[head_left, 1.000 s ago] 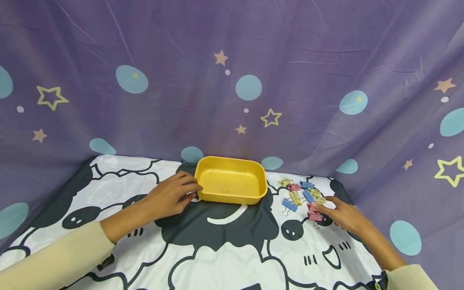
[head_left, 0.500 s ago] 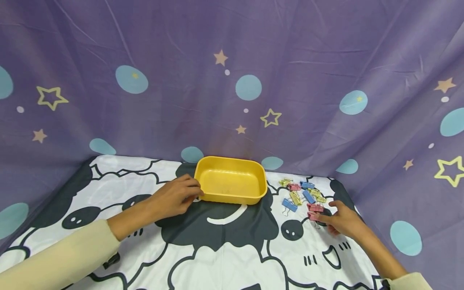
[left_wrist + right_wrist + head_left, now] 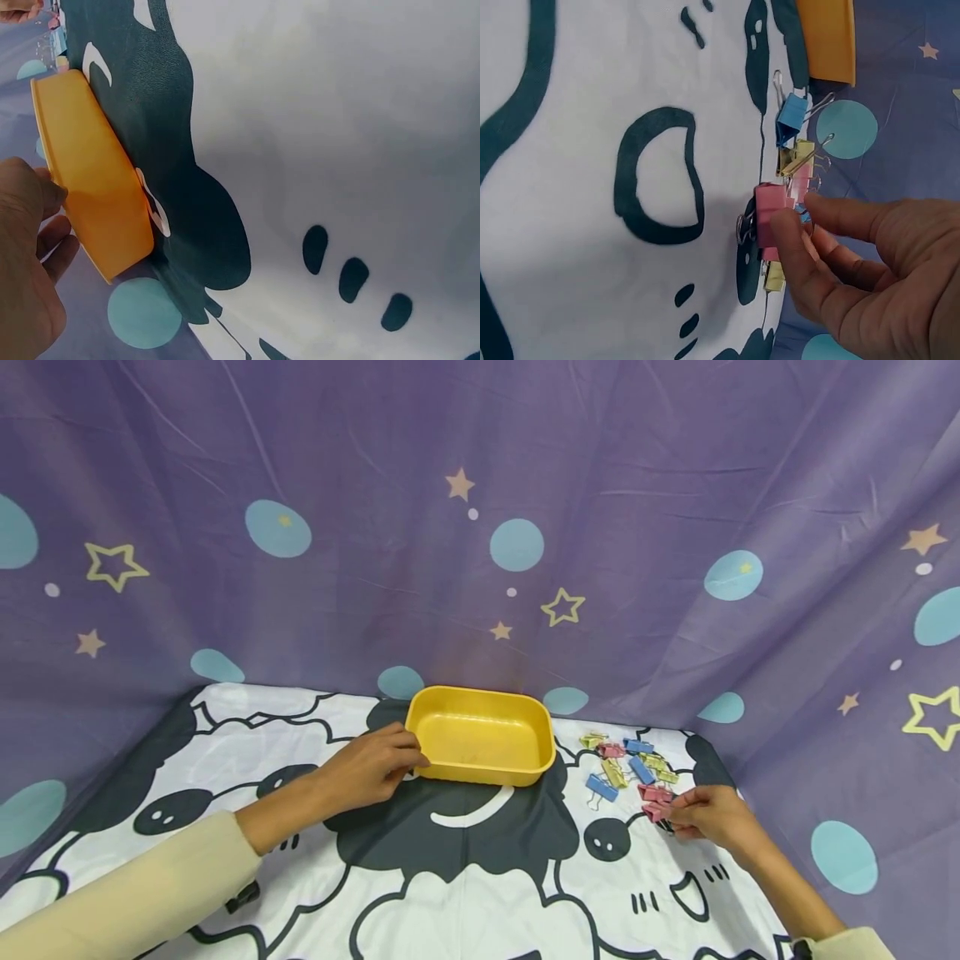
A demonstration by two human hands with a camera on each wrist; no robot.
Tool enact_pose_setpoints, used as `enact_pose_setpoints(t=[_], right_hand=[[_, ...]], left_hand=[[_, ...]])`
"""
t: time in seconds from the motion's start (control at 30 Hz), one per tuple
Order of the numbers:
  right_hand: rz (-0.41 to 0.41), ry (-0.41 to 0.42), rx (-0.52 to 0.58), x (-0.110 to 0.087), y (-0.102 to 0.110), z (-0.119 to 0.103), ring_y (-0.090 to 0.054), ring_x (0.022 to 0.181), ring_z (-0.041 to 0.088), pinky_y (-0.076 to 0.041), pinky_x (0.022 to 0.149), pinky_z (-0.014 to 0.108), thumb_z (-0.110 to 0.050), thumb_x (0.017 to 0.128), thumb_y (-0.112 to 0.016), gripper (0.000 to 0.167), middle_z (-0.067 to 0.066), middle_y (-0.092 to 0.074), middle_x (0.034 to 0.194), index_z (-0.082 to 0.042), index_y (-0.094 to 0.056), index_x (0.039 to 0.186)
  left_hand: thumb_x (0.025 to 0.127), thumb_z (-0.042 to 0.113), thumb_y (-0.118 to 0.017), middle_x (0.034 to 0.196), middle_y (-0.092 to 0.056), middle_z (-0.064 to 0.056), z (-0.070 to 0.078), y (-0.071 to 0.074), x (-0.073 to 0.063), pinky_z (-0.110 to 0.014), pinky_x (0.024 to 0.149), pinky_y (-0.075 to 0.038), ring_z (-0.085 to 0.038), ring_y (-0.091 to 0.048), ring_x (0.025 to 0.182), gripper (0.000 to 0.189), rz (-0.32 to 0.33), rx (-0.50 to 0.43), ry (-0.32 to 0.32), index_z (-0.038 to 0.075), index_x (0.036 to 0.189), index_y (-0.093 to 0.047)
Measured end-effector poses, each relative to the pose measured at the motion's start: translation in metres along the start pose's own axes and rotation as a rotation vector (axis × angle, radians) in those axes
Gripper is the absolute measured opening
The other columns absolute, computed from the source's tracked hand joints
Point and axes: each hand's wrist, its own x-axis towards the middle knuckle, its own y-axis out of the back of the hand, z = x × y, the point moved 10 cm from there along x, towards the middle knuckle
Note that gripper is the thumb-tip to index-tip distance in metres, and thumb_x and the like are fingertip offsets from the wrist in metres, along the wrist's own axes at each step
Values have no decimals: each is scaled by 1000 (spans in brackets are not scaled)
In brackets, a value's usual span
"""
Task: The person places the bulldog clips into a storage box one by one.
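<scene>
A shallow yellow plastic tray (image 3: 480,772) stands at the back middle of the cloth. My left hand (image 3: 367,767) holds it at its left front corner; in the left wrist view the thumb and fingers lie at the rim of the tray (image 3: 97,172). At the right, my right hand (image 3: 708,814) pinches a pink binder clip (image 3: 769,210) between thumb and fingers, at the front of a loose cluster. Just behind it lies another pink binder clip (image 3: 655,792). Blue binder clips (image 3: 602,787) and yellow binder clips (image 3: 613,772) lie close by, some overlapping.
The white cloth (image 3: 480,910) with dark cartoon outlines covers the table. A purple curtain (image 3: 375,568) with stars and dots hangs right behind the tray and the clips, and also along the right side.
My right hand has drawn back slightly toward me from the cluster's right side and now pinches the front pink binder clip, which has tilted. The left hand stays at the tray's corner.
</scene>
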Motion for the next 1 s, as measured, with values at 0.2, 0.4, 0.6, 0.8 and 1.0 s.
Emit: enact_pose_setpoints(t=[0.2, 0.4, 0.6, 0.8, 1.0], right_hand=[[-68, -41, 186, 1, -1, 9, -79, 83, 9, -69, 79, 28, 7, 101, -72, 26, 5, -83, 94, 25, -69, 121], [-179, -118, 470, 2, -3, 17, -83, 89, 13, -69, 85, 28, 16, 103, -62, 29, 9, -84, 97, 28, -64, 130], [-219, -174, 569, 1, -2, 24, -84, 92, 15, -69, 87, 29, 16, 104, -62, 22, 10, -85, 98, 13, -78, 119], [-191, -148, 550, 4, 3, 23, -84, 89, 13, -69, 85, 28, 19, 101, -65, 25, 8, -85, 96, 4, -84, 108], [-200, -178, 559, 4, 3, 24, -85, 90, 16, -69, 86, 29, 18, 103, -64, 23, 11, -86, 97, 7, -82, 111]], left_hand=[[89, -9, -84, 104, -78, 0, -1, -1, 1, -33, 87, -63, -19, -69, 99, 29, 9, -2, -14, 13, 106, -88], [87, -10, -85, 102, -78, 0, -3, -1, 1, -33, 86, -63, -19, -69, 98, 28, 15, -15, -14, 12, 105, -88], [87, -10, -85, 102, -79, 0, -2, 1, 1, -34, 87, -63, -19, -70, 98, 28, 16, -20, -17, 12, 104, -89], [86, -10, -86, 103, -79, -1, -3, 1, 2, -34, 87, -63, -19, -70, 99, 28, 6, -21, -10, 12, 105, -89], [86, -9, -88, 102, -79, 0, -5, 1, 1, -33, 86, -64, -19, -71, 99, 28, 8, -22, -19, 12, 104, -89]])
